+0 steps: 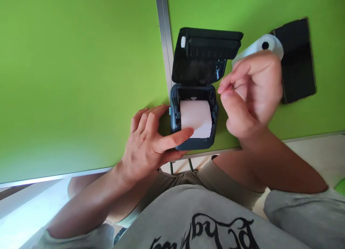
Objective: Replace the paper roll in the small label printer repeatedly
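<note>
A small dark printer (174, 134) stands near the table's front edge with its black lid (199, 71) raised. White paper (196, 114) lies in its compartment, the free end hanging over the front. My left hand (151, 141) is around the printer's left side, its index fingertip resting on the paper and the other fingers spread beside and below the body. My right hand (252, 92) is raised to the right of the printer, thumb and index finger pinched together. Whatever lies between those fingertips, if anything, is too small to make out.
Behind my right hand a white paper roll (249, 51) lies on the green table (81, 80), touching or close to a dark phone (296, 62). A metal strip (163, 26) runs across the tabletop behind the printer. The table's front edge is close to my body.
</note>
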The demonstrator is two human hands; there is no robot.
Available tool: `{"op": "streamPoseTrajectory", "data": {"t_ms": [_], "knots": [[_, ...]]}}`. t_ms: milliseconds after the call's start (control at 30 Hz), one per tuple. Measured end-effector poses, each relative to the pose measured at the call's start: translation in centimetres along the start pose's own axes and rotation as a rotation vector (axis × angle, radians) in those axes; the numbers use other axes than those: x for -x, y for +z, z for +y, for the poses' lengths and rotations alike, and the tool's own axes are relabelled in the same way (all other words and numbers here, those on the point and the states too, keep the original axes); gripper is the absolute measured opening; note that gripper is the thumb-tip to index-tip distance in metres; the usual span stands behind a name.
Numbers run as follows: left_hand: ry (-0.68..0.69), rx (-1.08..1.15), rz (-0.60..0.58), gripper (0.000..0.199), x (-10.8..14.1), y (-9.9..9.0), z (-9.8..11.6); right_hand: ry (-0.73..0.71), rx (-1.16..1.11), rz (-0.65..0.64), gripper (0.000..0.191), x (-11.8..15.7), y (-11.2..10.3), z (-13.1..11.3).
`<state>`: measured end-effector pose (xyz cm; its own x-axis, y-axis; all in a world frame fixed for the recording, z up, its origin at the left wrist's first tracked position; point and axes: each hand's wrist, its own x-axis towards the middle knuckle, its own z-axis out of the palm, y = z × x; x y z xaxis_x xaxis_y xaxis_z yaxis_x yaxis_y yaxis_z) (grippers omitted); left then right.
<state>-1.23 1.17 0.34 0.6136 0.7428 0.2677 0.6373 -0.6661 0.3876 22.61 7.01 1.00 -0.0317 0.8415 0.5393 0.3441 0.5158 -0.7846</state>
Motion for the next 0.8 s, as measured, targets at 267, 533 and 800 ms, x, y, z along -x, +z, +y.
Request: {"op": "streamPoseTrajectory", "data": {"t_ms": [267,533,800], "knots": [[-0.006,-0.013,0.001,0.059,0.0,0.0,0.0,0.184,-0.139,-0.084,0.029,0.3,-0.3,1.4],[-0.003,-0.019,-0.007,0.058,0.0,0.1,0.0,0.311,-0.340,0.054,0.018,-0.1,0.1,0.8],[-0.008,0.006,0.000,0.054,0.1,0.1,0.0,0.259,-0.338,0.086,0.010,-0.3,0.3,0.3]]}}
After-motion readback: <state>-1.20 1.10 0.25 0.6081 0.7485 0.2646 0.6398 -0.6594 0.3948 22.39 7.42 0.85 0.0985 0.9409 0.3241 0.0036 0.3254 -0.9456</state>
